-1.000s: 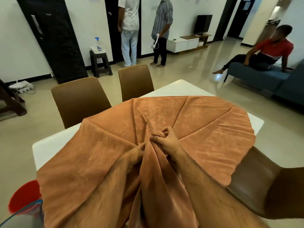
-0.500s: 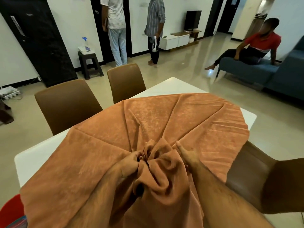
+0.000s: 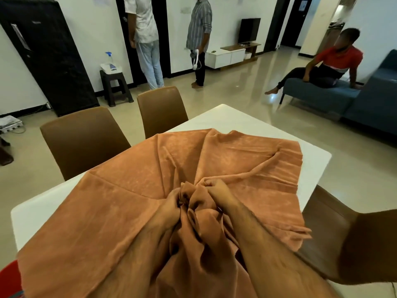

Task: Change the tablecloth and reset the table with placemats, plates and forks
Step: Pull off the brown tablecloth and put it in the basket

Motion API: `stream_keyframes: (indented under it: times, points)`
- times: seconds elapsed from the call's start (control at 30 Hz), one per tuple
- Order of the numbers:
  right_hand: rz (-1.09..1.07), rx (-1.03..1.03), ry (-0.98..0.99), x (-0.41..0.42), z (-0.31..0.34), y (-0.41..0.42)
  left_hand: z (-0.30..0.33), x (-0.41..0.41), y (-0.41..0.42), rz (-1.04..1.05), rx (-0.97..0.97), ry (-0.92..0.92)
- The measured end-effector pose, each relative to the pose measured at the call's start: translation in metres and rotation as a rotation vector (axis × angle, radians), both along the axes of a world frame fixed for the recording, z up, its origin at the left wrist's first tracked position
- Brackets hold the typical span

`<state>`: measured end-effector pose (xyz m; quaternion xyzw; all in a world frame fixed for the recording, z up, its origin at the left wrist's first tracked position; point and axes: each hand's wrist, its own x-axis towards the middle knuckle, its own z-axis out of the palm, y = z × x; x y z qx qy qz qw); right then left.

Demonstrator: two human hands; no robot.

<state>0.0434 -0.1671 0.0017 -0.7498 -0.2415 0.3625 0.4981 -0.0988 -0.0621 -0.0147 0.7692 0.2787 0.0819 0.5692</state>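
Item, lower centre of the frame: my left hand (image 3: pixel 171 201), fingers curled into a bunched fold of the orange tablecloth (image 3: pixel 120 211), gripping it; my right hand (image 3: pixel 217 193) just beside it, fingers likewise curled round a gathered ridge of the same cloth; the two hands nearly touching, a knot of crumpled fabric between them; both forearms running down to the bottom edge.

Item, centre of the frame: the tablecloth itself, drawn in creases radiating from my hands, lying over the near and middle part of the white table (image 3: pixel 236 121); its lower portion hanging toward me off the near edge; bare white tabletop showing at the left, at the far corner and along the right side.

Item, lower left corner: a red object (image 3: pixel 9 280), partly cut off, kind not determinable.

Item, right edge: a brown chair (image 3: pixel 335 229), close against the table.

Item, middle left and centre: two brown chairs (image 3: pixel 83 138) at the far side of the table.

Item, upper left: a dark stool (image 3: pixel 115 87) bearing a spray bottle (image 3: pixel 109 60); a tall black cabinet (image 3: pixel 49 57) beside it.

Item, top centre: two people standing (image 3: pixel 199 39) by a dark doorway.

Item, upper right: a person seated (image 3: pixel 330 65) on a blue sofa (image 3: pixel 354 102); a television (image 3: pixel 249 31) on a low white unit further back.
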Motion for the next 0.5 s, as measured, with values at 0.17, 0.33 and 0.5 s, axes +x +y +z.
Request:
stream_keyframes:
  times: [0.17,0.33,0.5]
  points:
    - [0.129,-0.076,-0.053,-0.003,0.028,0.010,0.003,0.005,-0.008,0.013,0.095,-0.027]
    - [0.356,-0.219,-0.182,0.015,0.039,-0.002,-0.003,0.014,-0.007,0.135,0.104,-0.010]
    - [0.524,-0.395,-0.286,0.017,0.012,-0.001,-0.001,0.021,-0.008,0.108,0.123,-0.013]
